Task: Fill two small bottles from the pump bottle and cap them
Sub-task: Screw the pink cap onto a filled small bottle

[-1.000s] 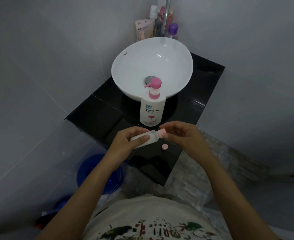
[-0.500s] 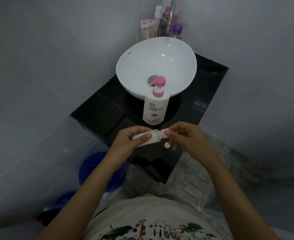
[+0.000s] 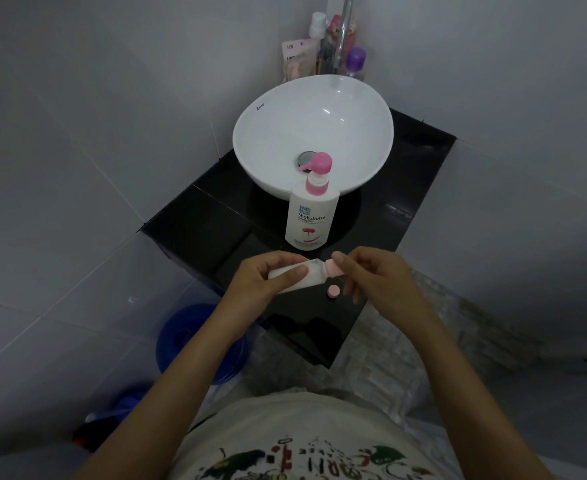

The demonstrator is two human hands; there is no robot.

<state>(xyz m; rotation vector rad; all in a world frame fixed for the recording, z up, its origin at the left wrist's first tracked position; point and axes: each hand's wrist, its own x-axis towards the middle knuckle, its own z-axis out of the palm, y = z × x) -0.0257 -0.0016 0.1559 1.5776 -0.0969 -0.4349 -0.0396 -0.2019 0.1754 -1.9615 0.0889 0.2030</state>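
Note:
A white pump bottle [image 3: 308, 220] with a pink pump head stands on the black counter [image 3: 212, 230] in front of the basin. My left hand [image 3: 268, 277] holds a small white bottle [image 3: 306, 277] on its side above the counter's front edge. My right hand [image 3: 371, 275] pinches the pink cap [image 3: 333, 268] at that bottle's neck. A second pink cap [image 3: 333, 291] lies loose on the counter just below it. Only one small bottle shows.
A white bowl basin [image 3: 250, 140] sits at the back of the counter under a chrome tap [image 3: 343, 26]. Several toiletries [image 3: 319, 46] crowd the corner behind it. A blue bucket [image 3: 188, 337] stands on the floor, lower left.
The hands and small bottle stay together with the right fingers still on the cap. The view shifted slightly, so everything sits a little further right.

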